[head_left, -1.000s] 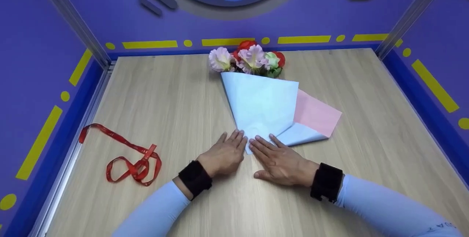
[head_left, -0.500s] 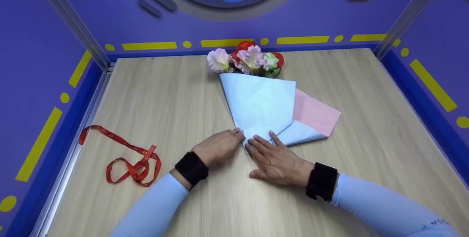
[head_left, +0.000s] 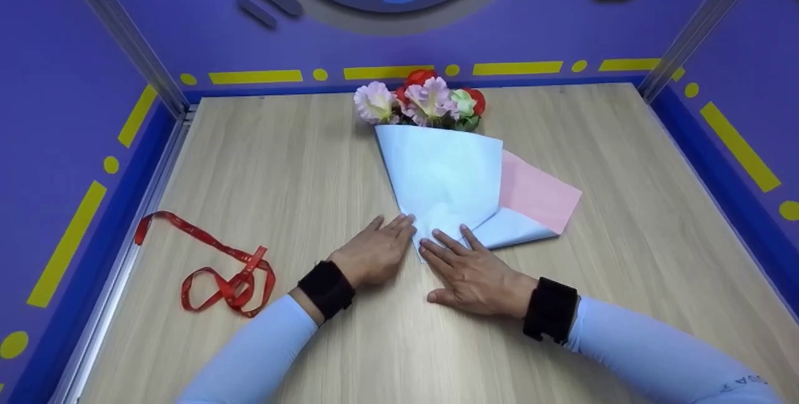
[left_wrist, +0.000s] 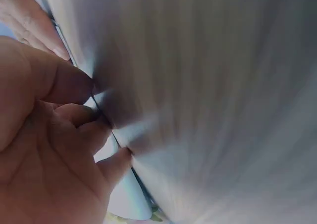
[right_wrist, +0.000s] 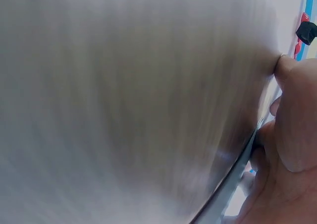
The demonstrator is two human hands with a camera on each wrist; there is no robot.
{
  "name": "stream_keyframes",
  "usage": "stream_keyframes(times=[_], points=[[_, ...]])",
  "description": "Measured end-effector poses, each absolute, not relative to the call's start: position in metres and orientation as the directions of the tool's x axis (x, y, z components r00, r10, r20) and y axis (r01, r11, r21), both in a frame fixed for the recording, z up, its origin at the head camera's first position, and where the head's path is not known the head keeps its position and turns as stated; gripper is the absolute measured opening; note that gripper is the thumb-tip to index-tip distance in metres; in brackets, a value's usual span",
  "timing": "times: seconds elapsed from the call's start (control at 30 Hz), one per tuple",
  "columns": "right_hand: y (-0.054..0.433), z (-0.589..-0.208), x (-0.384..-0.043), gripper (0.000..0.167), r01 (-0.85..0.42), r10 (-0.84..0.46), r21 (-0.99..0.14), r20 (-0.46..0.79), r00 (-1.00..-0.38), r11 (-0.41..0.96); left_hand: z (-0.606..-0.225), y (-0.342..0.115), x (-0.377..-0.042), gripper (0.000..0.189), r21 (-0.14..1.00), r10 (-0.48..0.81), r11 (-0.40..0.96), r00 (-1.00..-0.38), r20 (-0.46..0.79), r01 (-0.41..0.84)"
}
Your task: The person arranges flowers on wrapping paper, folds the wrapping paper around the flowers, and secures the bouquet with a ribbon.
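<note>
Paper wrap (head_left: 446, 170), pale blue, cone-shaped: left hand (head_left: 373, 254), fingers newly straightened, and right hand (head_left: 479, 279), fingers outstretched, press its narrow end, neither grasping; seemingly keeping it flat.

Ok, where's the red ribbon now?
Head view: the red ribbon lies loosely looped on the left side of the wooden table, left of the left hand and its black wristband.
</note>
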State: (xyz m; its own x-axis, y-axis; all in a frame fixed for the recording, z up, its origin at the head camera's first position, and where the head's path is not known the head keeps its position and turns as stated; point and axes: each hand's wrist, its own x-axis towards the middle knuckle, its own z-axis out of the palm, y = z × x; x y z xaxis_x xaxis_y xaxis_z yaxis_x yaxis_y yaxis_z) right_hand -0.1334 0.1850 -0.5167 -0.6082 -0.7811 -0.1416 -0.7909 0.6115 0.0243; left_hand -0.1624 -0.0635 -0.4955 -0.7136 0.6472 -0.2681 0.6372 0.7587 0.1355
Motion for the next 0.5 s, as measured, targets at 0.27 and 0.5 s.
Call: stream_keyframes(times=[0.27,0.5], points=[[0.185,-0.516,-0.133,0.086,-0.796,-0.789,0.01,-0.123,-0.602,0.606,-0.498,-0.051,-0.168,0.051,0.144,0.582,0.813,-0.775,-0.246,0.564],[0.185,-0.516,-0.133,0.086,-0.795,-0.787,0.008,-0.134,-0.602,0.607,-0.5,-0.04,-0.171,0.052,0.147,0.529,0.849,-0.813,-0.245,0.508]])
